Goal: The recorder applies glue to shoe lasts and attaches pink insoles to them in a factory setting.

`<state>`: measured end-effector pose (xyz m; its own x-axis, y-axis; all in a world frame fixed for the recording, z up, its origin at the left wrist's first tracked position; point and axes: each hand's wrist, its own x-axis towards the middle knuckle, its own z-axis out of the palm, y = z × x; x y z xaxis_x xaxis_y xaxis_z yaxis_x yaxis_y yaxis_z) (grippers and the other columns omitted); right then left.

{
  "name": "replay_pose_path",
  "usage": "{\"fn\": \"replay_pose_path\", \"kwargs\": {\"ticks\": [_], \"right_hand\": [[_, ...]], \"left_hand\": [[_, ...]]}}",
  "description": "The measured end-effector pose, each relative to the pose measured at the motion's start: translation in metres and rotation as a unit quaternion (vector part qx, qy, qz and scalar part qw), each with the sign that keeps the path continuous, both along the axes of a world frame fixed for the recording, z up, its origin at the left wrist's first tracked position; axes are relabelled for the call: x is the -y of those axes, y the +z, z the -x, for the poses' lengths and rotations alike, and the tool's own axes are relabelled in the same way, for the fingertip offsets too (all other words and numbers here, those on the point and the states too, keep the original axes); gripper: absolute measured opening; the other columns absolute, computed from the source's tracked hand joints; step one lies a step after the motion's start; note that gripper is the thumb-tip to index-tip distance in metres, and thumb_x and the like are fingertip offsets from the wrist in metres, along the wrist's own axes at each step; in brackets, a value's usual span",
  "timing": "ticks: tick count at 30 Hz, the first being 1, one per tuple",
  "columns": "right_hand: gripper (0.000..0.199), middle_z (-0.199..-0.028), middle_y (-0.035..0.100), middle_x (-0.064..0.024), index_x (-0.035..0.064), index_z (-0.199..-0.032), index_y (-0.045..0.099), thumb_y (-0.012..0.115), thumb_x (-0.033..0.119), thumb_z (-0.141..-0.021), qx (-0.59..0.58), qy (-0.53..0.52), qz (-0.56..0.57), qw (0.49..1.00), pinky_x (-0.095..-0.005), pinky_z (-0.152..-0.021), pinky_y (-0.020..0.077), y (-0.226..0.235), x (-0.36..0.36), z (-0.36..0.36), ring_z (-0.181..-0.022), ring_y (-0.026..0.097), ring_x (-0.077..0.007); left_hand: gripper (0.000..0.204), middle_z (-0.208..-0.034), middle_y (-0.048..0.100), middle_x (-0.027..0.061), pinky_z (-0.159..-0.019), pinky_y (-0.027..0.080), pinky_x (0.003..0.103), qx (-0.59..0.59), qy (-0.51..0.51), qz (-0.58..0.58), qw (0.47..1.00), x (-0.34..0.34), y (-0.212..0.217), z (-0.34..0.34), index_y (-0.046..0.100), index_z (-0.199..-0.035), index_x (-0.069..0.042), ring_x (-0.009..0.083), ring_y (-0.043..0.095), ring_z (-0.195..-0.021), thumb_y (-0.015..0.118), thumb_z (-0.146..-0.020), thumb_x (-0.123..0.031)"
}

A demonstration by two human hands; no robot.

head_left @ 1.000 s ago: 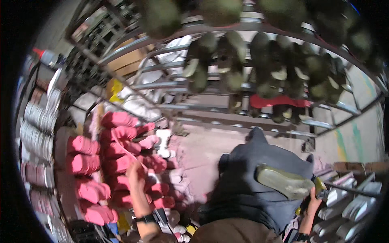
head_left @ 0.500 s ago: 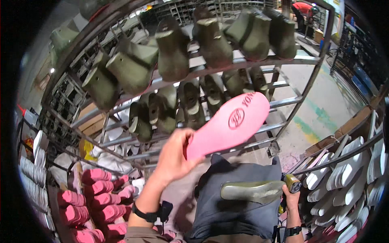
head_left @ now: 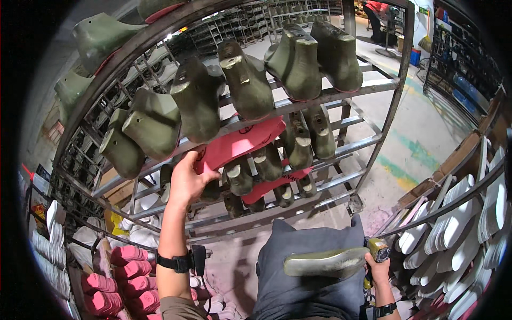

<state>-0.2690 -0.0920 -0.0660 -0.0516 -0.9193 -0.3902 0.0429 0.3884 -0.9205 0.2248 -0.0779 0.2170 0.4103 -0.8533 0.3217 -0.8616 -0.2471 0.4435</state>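
My left hand [head_left: 186, 181] reaches forward to the rack, thumb and fingers closed on the heel end of a pink insole [head_left: 229, 145]. The insole points away to the right, in front of the green shoe lasts [head_left: 237, 178] on the lower tier. Below it a second pink piece [head_left: 277, 185] shows, partly hidden among those lasts; whether my hand holds it too is unclear. On my lap rests another green last [head_left: 325, 262], sole upward. At its right end my right hand [head_left: 378, 268] is wrapped round a yellow-and-black hand tool [head_left: 379, 249], its exact kind unclear.
A metal rack [head_left: 368, 92] carries several lasts on its upper tier [head_left: 246, 80]. Stacks of pink insoles [head_left: 140, 285] stand at the lower left. White insoles [head_left: 453, 224] fill a holder on the right, with a metal bar [head_left: 426, 214] along its edge.
My left hand has moved forward and left, carrying the pink insole from above my lap to the rack. A second pink piece now shows. The right hand stays by the last.
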Motion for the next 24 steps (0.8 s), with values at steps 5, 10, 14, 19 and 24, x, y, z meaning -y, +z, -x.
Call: {"fn": "replay_pose_path", "kwargs": {"ticks": [5,10,14,19,24], "right_hand": [[0.024,-0.072,0.059,-0.0022,-0.0002,-0.093,0.060,0.075,0.002,-0.075,-0.021,-0.002,-0.008,1.000,-0.0255,-0.047,0.0427,0.003,-0.004,0.002,-0.053,0.054,-0.0108],[0.026,-0.071,0.058,-0.0008,0.0025,-0.094,0.060,0.077,0.004,-0.074,-0.048,0.004,0.006,0.999,-0.0249,-0.046,0.0407,0.006,0.002,0.001,-0.053,0.053,-0.0087],[0.044,-0.098,0.067,-0.0062,0.0015,-0.109,0.062,0.082,0.017,-0.073,-0.184,0.022,0.090,0.979,-0.0293,-0.074,0.0513,0.001,0.008,-0.005,-0.085,0.063,-0.0146],[0.049,-0.105,0.067,-0.0047,0.0001,-0.112,0.062,0.083,0.017,-0.072,-0.051,0.018,0.091,0.994,-0.0276,-0.084,0.0493,-0.018,0.007,0.015,-0.092,0.062,-0.0121],[0.039,-0.094,0.066,-0.0015,0.0012,-0.106,0.064,0.082,0.009,-0.072,0.030,-0.008,0.106,0.994,-0.0254,-0.077,0.0493,-0.009,-0.012,0.033,-0.084,0.060,-0.0092]], "left_hand": [[0.059,-0.119,0.060,0.0148,-0.097,0.042,0.036,0.083,0.016,0.045,0.995,-0.033,-0.012,0.012,0.050,-0.122,-0.001,0.0261,0.057,-0.110,0.076,-0.070,-0.009],[0.062,-0.127,0.056,0.0192,-0.103,0.037,0.042,-0.025,-0.084,0.044,0.995,-0.107,-0.115,0.077,0.053,-0.126,-0.002,0.0344,0.050,-0.124,0.078,-0.073,-0.022],[0.055,-0.133,0.052,0.0166,-0.102,0.038,0.050,-0.052,-0.220,-0.137,0.964,-0.118,-0.192,0.175,0.054,-0.127,-0.007,0.0407,0.046,-0.123,0.071,-0.078,-0.025],[0.054,-0.139,0.048,0.0103,-0.100,0.037,0.057,0.118,-0.262,-0.186,0.940,-0.086,-0.205,0.224,0.053,-0.130,-0.010,0.0404,0.040,-0.128,0.068,-0.079,-0.021],[0.063,-0.138,0.049,0.0065,-0.098,0.042,0.050,0.107,-0.253,-0.218,0.937,-0.083,-0.202,0.230,0.053,-0.130,-0.012,0.0397,0.044,-0.126,0.074,-0.072,-0.017]]}}
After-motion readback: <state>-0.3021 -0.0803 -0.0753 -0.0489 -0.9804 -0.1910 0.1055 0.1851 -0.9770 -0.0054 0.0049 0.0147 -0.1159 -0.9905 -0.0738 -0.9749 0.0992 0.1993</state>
